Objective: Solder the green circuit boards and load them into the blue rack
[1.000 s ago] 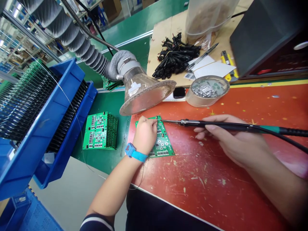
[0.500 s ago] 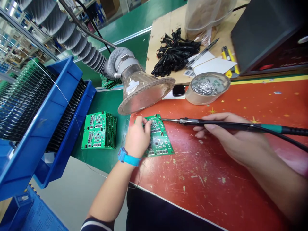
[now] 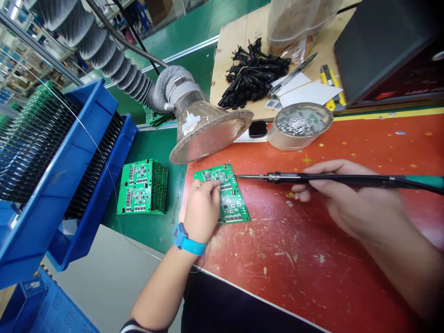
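Board: flat on the red mat, taken as centre of the clock, with twelve at the top of the view. From ten down to about half past seven, a fine wire; if snagged, could tug at the work or drag the board askew. At nine, close in, left hand bent over the board's left side, thumb and finger drawn together; cannot tell whether pinching anything thin or nothing at all. At three, right hand wrapped around the iron, tip at the board's right edge, touching or just short, cannot tell which. If hot, could burn the other fingers after a small slip leftward, or scorch neighbouring parts through too long a dwell. Further out at nine, stack of like boards, likely to slide if bumped. Just before twelve, hood. Between one and two, dish of silvery bits, easily spilled by a knock. Beyond, near half past twelve, black cables.
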A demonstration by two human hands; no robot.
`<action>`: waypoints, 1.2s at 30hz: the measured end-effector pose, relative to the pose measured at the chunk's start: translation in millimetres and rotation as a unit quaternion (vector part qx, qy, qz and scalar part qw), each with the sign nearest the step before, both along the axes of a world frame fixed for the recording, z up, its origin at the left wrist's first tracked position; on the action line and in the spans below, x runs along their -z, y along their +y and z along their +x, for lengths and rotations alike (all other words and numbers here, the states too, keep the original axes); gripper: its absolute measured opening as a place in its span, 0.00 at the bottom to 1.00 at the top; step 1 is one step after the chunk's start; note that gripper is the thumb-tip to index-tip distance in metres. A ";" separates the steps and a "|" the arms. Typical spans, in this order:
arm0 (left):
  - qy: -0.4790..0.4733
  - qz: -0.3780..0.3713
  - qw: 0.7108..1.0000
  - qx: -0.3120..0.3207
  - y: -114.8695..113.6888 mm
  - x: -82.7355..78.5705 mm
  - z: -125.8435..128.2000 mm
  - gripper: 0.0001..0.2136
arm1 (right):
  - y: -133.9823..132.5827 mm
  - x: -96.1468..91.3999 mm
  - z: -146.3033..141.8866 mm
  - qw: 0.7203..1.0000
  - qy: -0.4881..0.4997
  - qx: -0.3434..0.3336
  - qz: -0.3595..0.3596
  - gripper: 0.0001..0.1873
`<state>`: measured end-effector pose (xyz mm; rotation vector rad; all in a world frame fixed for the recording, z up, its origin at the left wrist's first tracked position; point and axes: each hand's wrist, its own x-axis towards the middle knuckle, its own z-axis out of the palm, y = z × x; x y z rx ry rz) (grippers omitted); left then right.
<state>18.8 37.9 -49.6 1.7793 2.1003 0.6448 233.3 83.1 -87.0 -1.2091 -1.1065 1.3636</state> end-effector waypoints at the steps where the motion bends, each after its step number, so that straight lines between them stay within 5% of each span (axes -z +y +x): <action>1: 0.002 0.002 1.000 -0.001 0.3 0.6 0.9 0.08 | -0.3 0.4 0.2 1.000 -0.001 -0.004 -0.002 0.08; 36: 0.038 0.001 0.998 0.042 5.0 5.0 11.8 0.08 | 0.2 6.4 6.4 0.999 -0.020 -0.033 -0.004 0.06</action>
